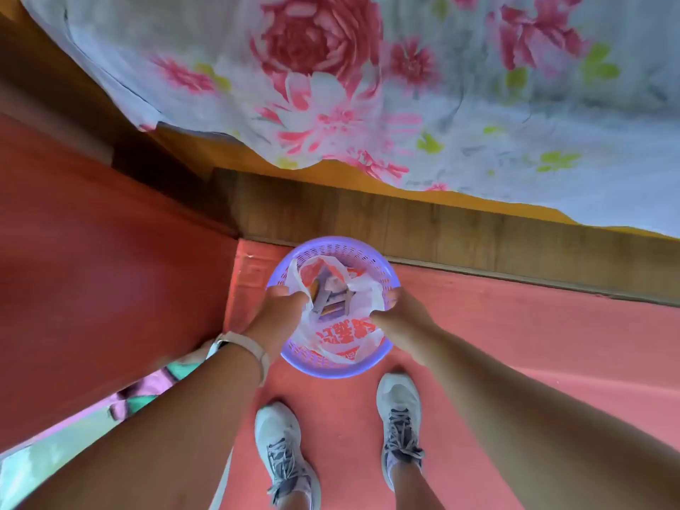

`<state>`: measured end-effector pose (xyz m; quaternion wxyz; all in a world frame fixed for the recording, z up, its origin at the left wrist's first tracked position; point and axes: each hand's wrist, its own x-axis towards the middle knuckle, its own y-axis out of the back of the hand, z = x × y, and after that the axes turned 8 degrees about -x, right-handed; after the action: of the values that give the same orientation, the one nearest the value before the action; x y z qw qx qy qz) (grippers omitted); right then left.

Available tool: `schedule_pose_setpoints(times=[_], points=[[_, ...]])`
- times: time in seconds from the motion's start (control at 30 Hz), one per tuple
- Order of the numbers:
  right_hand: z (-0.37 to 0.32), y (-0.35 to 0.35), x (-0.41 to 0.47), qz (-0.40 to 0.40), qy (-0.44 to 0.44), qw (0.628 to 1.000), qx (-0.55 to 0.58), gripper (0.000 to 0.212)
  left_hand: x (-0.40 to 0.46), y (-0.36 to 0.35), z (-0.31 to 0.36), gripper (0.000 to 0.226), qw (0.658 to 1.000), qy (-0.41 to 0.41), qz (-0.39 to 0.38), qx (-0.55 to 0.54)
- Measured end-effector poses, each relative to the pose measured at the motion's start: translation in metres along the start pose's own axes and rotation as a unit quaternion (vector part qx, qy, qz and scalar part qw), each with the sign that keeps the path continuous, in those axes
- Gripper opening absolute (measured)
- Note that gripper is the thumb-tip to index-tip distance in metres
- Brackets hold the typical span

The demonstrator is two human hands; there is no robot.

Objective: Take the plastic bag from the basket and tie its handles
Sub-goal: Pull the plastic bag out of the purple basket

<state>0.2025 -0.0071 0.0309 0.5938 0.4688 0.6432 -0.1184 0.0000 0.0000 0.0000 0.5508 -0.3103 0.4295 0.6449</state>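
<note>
- Shoes (283, 458) in grey and white stand nearest, both feet planted on the red floor (478, 344), toes pointing at the basket.
- Both bare forearms reach forward and down from the lower corners; a pale wristband (250, 347) circles the left wrist.
- Left hand (281, 312) is closed around the left side of the plastic bag (353, 336), fingers pinching the white film at the basket's left rim.
- Right hand (399, 318) is likewise clenched on the bag's right side, gripping bunched plastic near the right rim.
- The bag, white with red printed characters, still sits inside the purple basket (331, 366), its mouth pulled open between the two hands; small purple and orange items lie inside, too blurred to name.
- The round, perforated basket rests on the floor just in front of a wooden bed frame (441, 230).
- Farthest off, a floral sheet (404, 86) with pink blossoms drapes over the bed.
</note>
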Motion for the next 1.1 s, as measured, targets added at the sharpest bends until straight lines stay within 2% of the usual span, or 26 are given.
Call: schedule_pose_setpoints(times=[0.07,0.2,0.27,0.33,0.4,0.53,0.67,0.73,0.87,1.1], points=[[0.002,-0.009,0.014,0.011,-0.005,1.000,-0.016,0.049,0.010,-0.004,-0.005,0.070,1.000,0.016,-0.006,0.003],[0.006,-0.025,0.038,0.034,-0.007,0.999,-0.022,0.051,0.028,-0.012,-0.011,0.065,0.999,0.021,-0.015,-0.019],[0.007,-0.029,0.048,0.040,-0.002,0.998,-0.045,0.049,0.032,-0.012,-0.011,0.053,0.999,0.007,-0.028,-0.017],[0.008,-0.032,0.057,0.042,0.001,0.996,-0.077,0.034,0.033,-0.014,-0.012,0.026,0.999,-0.008,-0.035,-0.011],[0.007,-0.033,0.059,0.039,0.008,0.994,-0.105,0.019,0.028,-0.017,-0.014,0.016,0.999,-0.024,-0.025,-0.019],[0.008,-0.034,0.049,0.056,0.033,0.994,-0.091,0.009,0.011,-0.014,-0.012,0.022,0.992,-0.105,0.058,0.026],[0.006,-0.024,0.031,0.085,0.041,0.993,-0.068,0.011,-0.022,-0.008,-0.001,0.028,0.979,-0.170,0.063,0.090],[0.003,-0.015,0.023,0.086,0.039,0.995,-0.042,0.015,-0.041,-0.006,0.008,0.029,0.978,-0.182,0.062,0.083],[-0.005,0.000,-0.003,0.108,0.048,0.993,0.005,0.011,-0.079,0.002,0.026,0.020,0.977,-0.183,0.070,0.078],[-0.021,0.026,-0.065,0.160,0.096,0.982,0.017,0.013,-0.132,0.023,0.055,0.030,0.978,-0.186,0.078,0.045]])
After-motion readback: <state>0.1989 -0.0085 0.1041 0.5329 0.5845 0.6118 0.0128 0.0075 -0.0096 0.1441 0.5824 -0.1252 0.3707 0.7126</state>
